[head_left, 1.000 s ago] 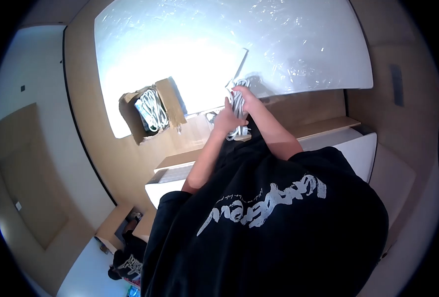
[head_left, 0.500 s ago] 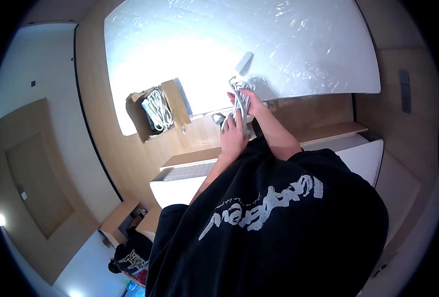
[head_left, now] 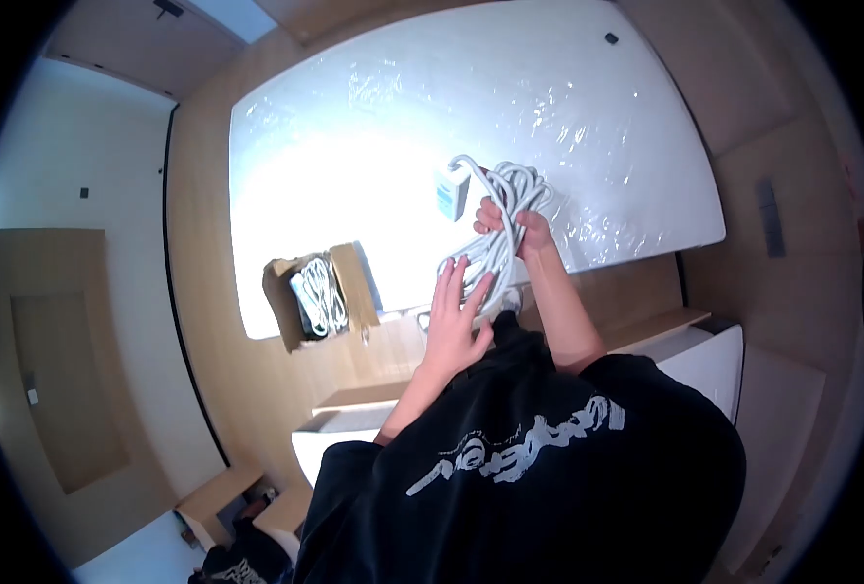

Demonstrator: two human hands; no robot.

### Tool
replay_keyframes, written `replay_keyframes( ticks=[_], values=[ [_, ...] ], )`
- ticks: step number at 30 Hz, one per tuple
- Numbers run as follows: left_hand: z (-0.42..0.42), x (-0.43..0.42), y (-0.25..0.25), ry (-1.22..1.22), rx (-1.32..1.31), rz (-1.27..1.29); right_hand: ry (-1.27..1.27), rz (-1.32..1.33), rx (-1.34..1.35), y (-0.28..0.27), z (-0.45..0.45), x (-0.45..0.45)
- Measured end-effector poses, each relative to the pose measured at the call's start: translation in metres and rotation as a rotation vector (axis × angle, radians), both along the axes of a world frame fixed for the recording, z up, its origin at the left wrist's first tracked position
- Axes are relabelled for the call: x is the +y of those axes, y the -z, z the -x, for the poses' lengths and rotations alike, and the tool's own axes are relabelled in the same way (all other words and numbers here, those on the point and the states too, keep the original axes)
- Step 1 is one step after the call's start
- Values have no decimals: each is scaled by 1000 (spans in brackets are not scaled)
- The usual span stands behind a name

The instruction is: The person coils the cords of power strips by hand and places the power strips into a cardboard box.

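Observation:
A bundle of looped white cable (head_left: 503,255) is held up in front of me over the edge of the plastic-covered white mattress. Around its middle, the fingers of my right hand (head_left: 529,232) are wrapped. My left hand (head_left: 456,316) rests against the lower left loops with its fingers spread. From the bundle's top a cable curves to a white block (head_left: 450,192), apparently a power strip, at the upper left. To the left, an open cardboard box (head_left: 356,292) holds another coiled white cable (head_left: 323,297).
The plastic-covered mattress (head_left: 403,107) fills the area ahead, with a small dark object (head_left: 611,38) near its far right corner. A wooden ledge (head_left: 359,395) runs close to my body. Another person (head_left: 244,558) in dark clothing is at the lower left.
The cable bundle and my hands are farther out from my body and look larger. My left hand's fingers have spread. The white block now shows its labelled side, and the whole view has shifted.

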State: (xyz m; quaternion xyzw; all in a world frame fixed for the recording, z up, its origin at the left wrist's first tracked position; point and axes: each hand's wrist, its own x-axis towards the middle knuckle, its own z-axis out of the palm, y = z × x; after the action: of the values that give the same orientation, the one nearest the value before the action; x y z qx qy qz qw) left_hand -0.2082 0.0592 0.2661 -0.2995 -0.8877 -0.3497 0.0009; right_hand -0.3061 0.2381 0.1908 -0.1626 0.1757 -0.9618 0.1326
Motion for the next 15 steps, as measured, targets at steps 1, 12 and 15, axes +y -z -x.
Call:
replay_keyframes(
  ticks=[1, 12, 15],
  values=[
    [5, -4, -3, 10, 21, -12, 10, -12, 21, -15, 0, 6],
    [137, 77, 31, -68, -341, -467, 214, -141, 65, -84, -33, 63],
    [151, 105, 23, 89, -249, -414, 272, -159, 94, -86, -47, 81]
  ],
)
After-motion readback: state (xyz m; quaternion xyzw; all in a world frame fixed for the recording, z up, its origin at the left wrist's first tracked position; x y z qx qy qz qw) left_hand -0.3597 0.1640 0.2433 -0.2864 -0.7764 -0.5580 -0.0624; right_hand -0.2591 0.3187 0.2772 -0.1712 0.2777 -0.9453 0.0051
